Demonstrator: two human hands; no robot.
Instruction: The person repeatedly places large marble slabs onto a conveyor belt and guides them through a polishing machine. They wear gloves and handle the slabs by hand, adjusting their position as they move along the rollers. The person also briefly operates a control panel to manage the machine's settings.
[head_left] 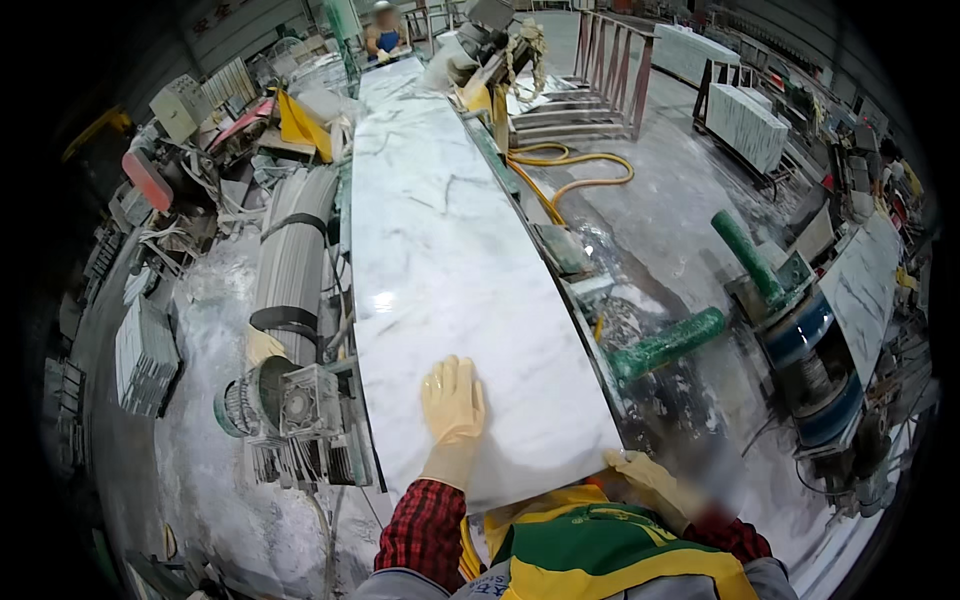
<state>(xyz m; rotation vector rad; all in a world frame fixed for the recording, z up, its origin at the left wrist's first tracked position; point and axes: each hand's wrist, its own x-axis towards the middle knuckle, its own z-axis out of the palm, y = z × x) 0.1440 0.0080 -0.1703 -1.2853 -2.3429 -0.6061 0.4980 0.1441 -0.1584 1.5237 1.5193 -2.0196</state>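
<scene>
Green-and-yellow apron (610, 545) sits below left fingers (451, 378) resting flat on white slab (440, 250); right fingers (622, 462) touch its corner, grip unclear.

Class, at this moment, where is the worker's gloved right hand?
In the head view, the right hand is low and right of centre, at the near right corner of the white slab.
</scene>
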